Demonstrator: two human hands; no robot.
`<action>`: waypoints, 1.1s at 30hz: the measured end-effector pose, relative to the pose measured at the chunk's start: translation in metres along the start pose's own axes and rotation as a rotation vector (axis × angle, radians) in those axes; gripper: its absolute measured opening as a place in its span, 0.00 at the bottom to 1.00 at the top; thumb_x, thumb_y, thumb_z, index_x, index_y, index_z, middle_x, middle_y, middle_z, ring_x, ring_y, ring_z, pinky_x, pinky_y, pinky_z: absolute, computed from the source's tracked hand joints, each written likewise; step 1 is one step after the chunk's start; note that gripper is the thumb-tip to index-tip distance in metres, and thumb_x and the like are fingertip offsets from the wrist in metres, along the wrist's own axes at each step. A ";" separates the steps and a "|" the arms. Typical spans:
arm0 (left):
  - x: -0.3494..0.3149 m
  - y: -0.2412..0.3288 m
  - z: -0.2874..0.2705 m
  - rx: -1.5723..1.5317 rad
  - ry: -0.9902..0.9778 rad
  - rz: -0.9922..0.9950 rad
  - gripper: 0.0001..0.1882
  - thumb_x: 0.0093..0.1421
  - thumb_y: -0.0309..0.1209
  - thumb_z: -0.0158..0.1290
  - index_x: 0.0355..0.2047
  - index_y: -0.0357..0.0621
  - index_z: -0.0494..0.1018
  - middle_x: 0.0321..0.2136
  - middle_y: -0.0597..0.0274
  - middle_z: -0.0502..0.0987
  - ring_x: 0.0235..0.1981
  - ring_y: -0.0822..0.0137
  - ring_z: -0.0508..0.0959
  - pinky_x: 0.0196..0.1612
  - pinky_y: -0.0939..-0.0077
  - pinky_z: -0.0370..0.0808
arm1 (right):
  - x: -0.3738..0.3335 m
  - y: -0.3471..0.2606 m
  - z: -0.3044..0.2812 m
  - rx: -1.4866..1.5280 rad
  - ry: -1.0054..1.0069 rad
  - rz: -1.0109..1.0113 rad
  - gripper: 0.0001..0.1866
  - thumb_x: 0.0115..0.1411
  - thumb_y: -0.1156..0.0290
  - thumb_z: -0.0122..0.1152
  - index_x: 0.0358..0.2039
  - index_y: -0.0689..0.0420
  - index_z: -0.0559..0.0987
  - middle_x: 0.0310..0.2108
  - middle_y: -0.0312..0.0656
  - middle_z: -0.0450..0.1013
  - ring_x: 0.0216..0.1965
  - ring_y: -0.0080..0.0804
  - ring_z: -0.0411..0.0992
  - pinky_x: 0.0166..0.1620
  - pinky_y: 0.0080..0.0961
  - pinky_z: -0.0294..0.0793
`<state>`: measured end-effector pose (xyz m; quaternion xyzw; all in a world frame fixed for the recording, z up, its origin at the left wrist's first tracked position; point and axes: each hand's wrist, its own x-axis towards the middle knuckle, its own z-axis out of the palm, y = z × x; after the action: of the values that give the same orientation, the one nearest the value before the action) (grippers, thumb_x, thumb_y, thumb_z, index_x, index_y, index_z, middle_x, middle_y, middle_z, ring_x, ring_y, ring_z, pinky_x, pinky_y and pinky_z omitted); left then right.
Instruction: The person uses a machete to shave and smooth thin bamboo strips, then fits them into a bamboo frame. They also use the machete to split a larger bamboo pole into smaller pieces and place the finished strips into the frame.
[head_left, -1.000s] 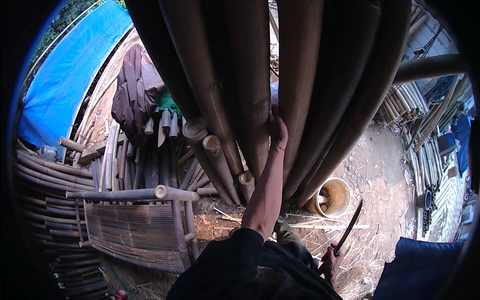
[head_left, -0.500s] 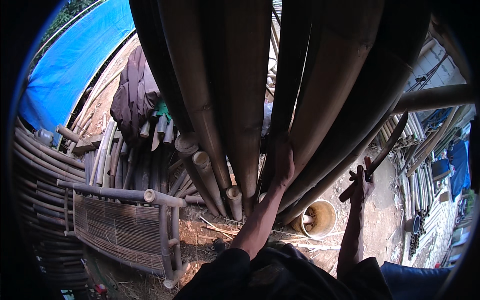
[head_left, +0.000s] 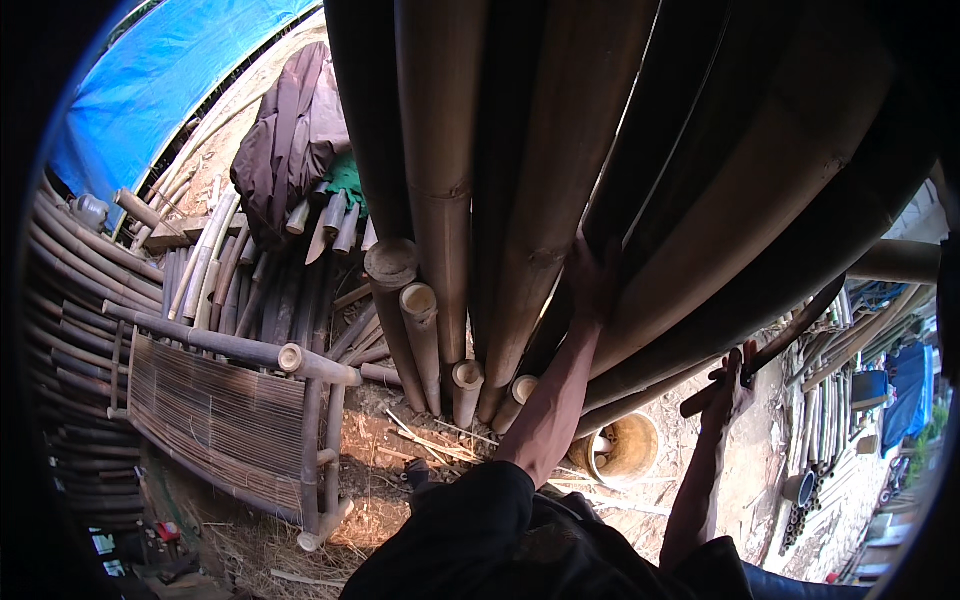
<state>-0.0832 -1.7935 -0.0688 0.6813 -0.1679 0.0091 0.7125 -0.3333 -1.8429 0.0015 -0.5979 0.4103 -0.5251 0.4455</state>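
Tall bamboo poles (head_left: 440,150) stand close together in front of me and lean outward toward the top of the view. My left hand (head_left: 595,280) reaches in among them, its fingers closed against a bamboo pole (head_left: 720,255) in deep shadow, so the fingertips are hard to make out. Out to the right, my right hand (head_left: 733,390) is closed round the handle of a machete (head_left: 800,328). Its dark blade points up and to the right, close to the outer poles. Shorter cut bamboo pieces (head_left: 420,310) stand upright left of my left forearm.
A bamboo bench (head_left: 215,400) with a slatted top is at the left. A round bucket (head_left: 650,445) with bamboo pieces inside sits between my forearms. Brown cloth (head_left: 290,140) drapes over stacked bamboo near a blue tarp (head_left: 170,85). More bamboo lies stacked on both sides.
The view has turned, so the poles spread farther right. My left hand is deeper in the shadow between them. The machete blade has tipped lower toward the right.
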 end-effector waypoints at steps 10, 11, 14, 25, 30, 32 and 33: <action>0.001 0.002 -0.009 -0.096 0.098 0.036 0.30 0.65 0.49 0.44 0.53 0.30 0.65 0.46 0.40 0.72 0.52 0.49 0.72 0.55 0.59 0.64 | 0.001 0.005 0.017 -0.077 0.024 -0.077 0.29 0.59 0.55 0.63 0.56 0.57 0.71 0.33 0.35 0.72 0.26 0.21 0.67 0.26 0.18 0.64; 0.001 -0.002 -0.009 -0.154 0.058 0.029 0.30 0.65 0.49 0.44 0.53 0.31 0.66 0.45 0.40 0.73 0.51 0.49 0.72 0.54 0.60 0.65 | 0.001 0.005 0.016 -0.077 0.032 -0.018 0.26 0.61 0.59 0.60 0.56 0.60 0.70 0.43 0.36 0.74 0.25 0.20 0.67 0.46 0.25 0.69; -0.001 -0.011 0.001 -0.337 0.025 0.036 0.21 0.66 0.45 0.46 0.38 0.34 0.70 0.32 0.56 0.73 0.37 0.67 0.72 0.44 0.69 0.69 | 0.010 0.028 -0.004 -0.031 0.142 -0.046 0.30 0.59 0.54 0.63 0.56 0.59 0.70 0.33 0.36 0.73 0.25 0.22 0.69 0.25 0.18 0.66; 0.035 -0.035 0.024 -0.163 -0.227 -0.214 0.32 0.49 0.31 0.51 0.55 0.32 0.60 0.48 0.44 0.65 0.49 0.54 0.67 0.55 0.65 0.64 | 0.018 0.039 0.002 -0.080 0.167 -0.085 0.31 0.64 0.53 0.56 0.57 0.64 0.65 0.50 0.43 0.69 0.44 0.27 0.71 0.44 0.25 0.74; 0.052 -0.048 0.025 -0.113 -0.341 -0.121 0.22 0.53 0.35 0.53 0.46 0.36 0.68 0.56 0.34 0.62 0.57 0.44 0.64 0.63 0.59 0.58 | 0.018 0.048 0.001 0.116 0.175 -0.009 0.27 0.62 0.57 0.60 0.56 0.58 0.68 0.44 0.39 0.72 0.35 0.26 0.74 0.36 0.21 0.74; 0.053 -0.059 0.044 -0.121 -0.382 -0.093 0.19 0.54 0.35 0.53 0.44 0.38 0.71 0.55 0.35 0.63 0.56 0.45 0.66 0.62 0.59 0.59 | 0.014 0.036 -0.005 0.075 0.173 0.007 0.26 0.62 0.57 0.60 0.55 0.58 0.68 0.42 0.38 0.72 0.34 0.26 0.73 0.35 0.20 0.73; 0.054 -0.072 0.056 -0.105 -0.415 -0.049 0.20 0.55 0.36 0.53 0.45 0.38 0.71 0.54 0.37 0.65 0.55 0.47 0.67 0.60 0.60 0.60 | 0.017 0.032 -0.008 0.061 0.169 0.013 0.26 0.62 0.57 0.59 0.55 0.58 0.68 0.41 0.37 0.72 0.33 0.25 0.73 0.34 0.20 0.73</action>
<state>-0.0277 -1.8649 -0.1243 0.6344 -0.2945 -0.1574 0.6972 -0.3404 -1.8682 -0.0241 -0.5349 0.4341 -0.5830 0.4307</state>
